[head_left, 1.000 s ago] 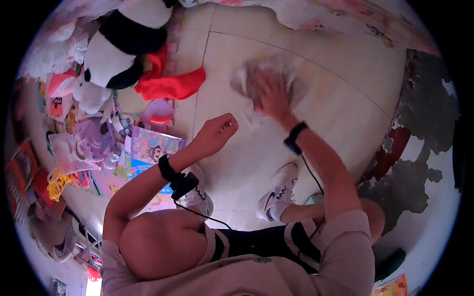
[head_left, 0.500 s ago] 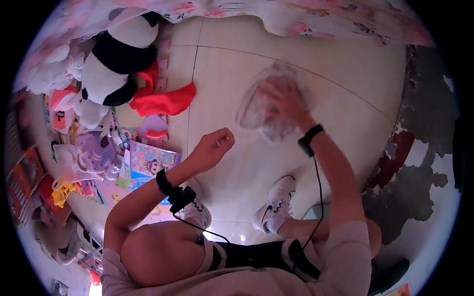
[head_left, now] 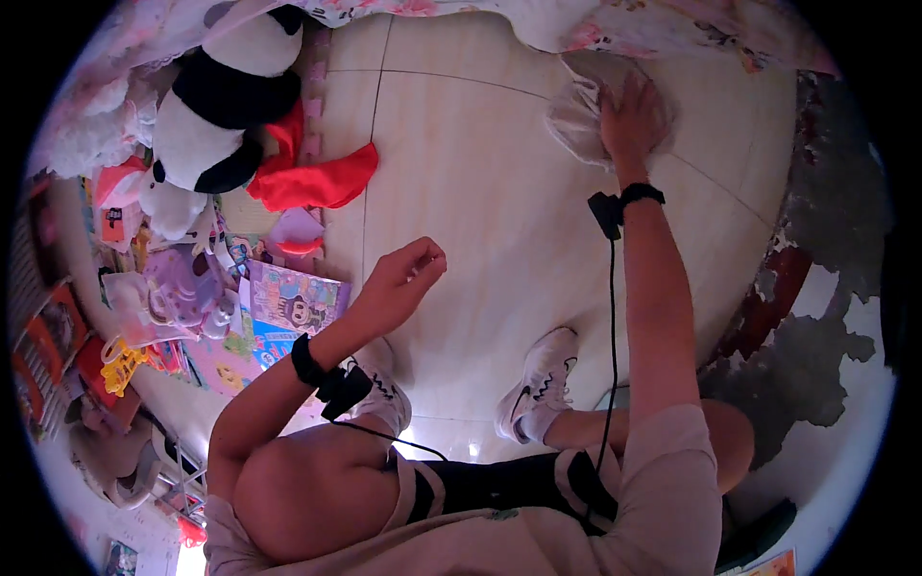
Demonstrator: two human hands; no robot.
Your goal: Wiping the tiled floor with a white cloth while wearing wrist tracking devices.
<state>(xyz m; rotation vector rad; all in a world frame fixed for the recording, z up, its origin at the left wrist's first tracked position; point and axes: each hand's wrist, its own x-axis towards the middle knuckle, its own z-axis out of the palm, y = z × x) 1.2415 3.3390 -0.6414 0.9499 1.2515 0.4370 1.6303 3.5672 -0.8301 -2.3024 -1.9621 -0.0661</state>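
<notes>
At the far right of the floor, my right hand (head_left: 629, 117) lies with its fingers spread over a crumpled pale cloth (head_left: 572, 125), pressing it to the tiles. The cloth spreads out on both sides of the hand, close to the hanging floral fabric. My left hand (head_left: 401, 278) hovers above the floor over my left shoe, its fingers loosely bent and the thumb a little apart. Nothing shows in it, and it touches nothing.
A panda plush (head_left: 230, 91) with a red cloth (head_left: 322, 182) sits at the left. Below it are booklets (head_left: 293, 298), a purple toy bag (head_left: 182, 283) and a yellow toy (head_left: 122, 365). Floral fabric (head_left: 663, 38) hangs at the far edge. A peeling wall (head_left: 797, 365) borders the right.
My right hand has slid the cloth away from me and to the right, up to the floral fabric. The left hand has shifted slightly, its thumb now more apart.
</notes>
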